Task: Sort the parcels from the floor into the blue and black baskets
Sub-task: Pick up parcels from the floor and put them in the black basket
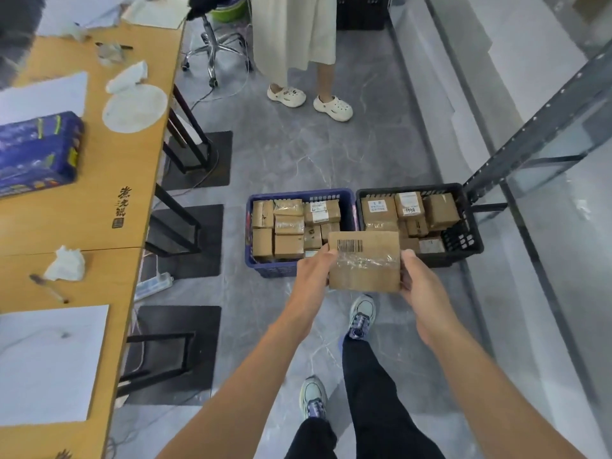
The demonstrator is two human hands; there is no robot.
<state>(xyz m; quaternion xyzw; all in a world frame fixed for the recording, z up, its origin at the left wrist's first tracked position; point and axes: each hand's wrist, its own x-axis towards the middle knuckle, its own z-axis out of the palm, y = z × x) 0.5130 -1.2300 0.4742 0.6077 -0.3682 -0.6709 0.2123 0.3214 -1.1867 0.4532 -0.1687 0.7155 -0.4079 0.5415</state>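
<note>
I hold a brown cardboard parcel (364, 261) with a barcode and clear tape in front of me, above the near edges of the two baskets. My left hand (313, 271) grips its left side and my right hand (419, 276) grips its right side. The blue basket (265, 270) stands on the floor to the left, packed with several brown parcels. Touching it on the right is the black basket (463, 240), which also holds several parcels, some with white labels.
A wooden table (109, 210) with papers, tissues and a blue pack runs along the left. A person in white clogs (309, 99) stands beyond the baskets. A grey metal rack post (530, 127) slants at right. Another black crate (361, 11) sits far back.
</note>
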